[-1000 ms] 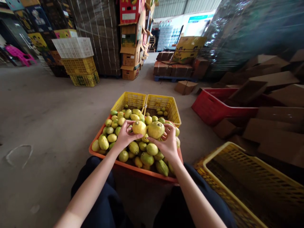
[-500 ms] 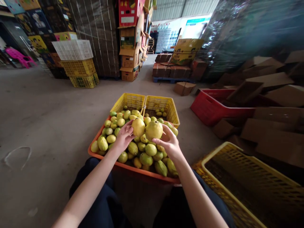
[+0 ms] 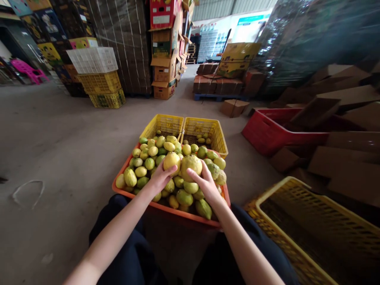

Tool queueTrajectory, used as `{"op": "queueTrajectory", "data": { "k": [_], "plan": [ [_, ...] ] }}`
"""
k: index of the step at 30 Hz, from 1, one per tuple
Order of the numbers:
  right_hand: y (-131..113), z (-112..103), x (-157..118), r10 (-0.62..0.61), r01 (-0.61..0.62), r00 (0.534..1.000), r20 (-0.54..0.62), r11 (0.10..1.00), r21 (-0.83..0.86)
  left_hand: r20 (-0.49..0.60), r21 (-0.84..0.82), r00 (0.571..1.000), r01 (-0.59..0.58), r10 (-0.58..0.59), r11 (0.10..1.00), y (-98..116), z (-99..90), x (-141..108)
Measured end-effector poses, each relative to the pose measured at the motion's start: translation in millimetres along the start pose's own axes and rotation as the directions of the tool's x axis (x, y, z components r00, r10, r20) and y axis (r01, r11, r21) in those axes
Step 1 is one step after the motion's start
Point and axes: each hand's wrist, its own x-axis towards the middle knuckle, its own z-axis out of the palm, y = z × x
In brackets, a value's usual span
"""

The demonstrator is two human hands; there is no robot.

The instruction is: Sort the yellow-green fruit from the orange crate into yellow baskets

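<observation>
My left hand (image 3: pixel 162 176) is closed round a yellow lemon (image 3: pixel 171 162). In my right hand (image 3: pixel 206 183) is a larger, rounder yellow-green lemon (image 3: pixel 191 167), with the thumb across its near side. The two fruits are side by side, nearly touching, over the middle of an orange crate (image 3: pixel 178 215) heaped with yellow and green lemons (image 3: pixel 130 177). This crate sits in front of my knees. Part of the heap is hidden behind my hands.
Two yellow crates (image 3: pixel 204 120) stand behind the orange one, each with a few lemons at the bottom. A yellow crate (image 3: pixel 285 237) is at my right. Beyond it are a red crate (image 3: pixel 285 138) and flattened cardboard (image 3: pixel 350 158). Stacked crates (image 3: pixel 102 83) stand back left.
Both hands and their lemons have come slightly lower and nearer the heap. The right fingers now wrap closer round the fruit. The whole view has shifted a little.
</observation>
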Motion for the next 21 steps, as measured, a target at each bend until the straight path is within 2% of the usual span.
{"op": "queueTrajectory", "data": {
  "k": [3,7,10,15,21],
  "plan": [
    [2.2,2.7,-2.0,0.032,-0.033,0.998,-0.051,0.999,-0.020,0.033,0.022,0.999,-0.003,0.002,1.000,-1.2,-2.8,-2.5],
    [6.5,3.3,-1.9,0.083,-0.081,0.996,-0.034,0.995,0.058,-0.050,0.037,0.998,0.037,-0.035,0.999,-3.0,-7.3,-2.0],
    [9.9,6.2,-1.3,0.128,-0.124,0.992,-0.010,0.975,0.186,-0.084,-0.006,0.989,0.118,-0.118,0.993,-4.4,-4.0,0.0],
    [10.9,13.5,3.8,0.176,-0.163,0.984,-0.007,0.928,0.336,-0.194,-0.128,0.935,0.276,-0.296,0.953,0.2,6.0,4.5],
    [9.9,8.2,12.6,0.298,-0.266,0.954,0.014,0.826,0.497,-0.297,-0.245,0.880,0.305,-0.370,0.920,13.3,5.0,5.2]
  ]
}}
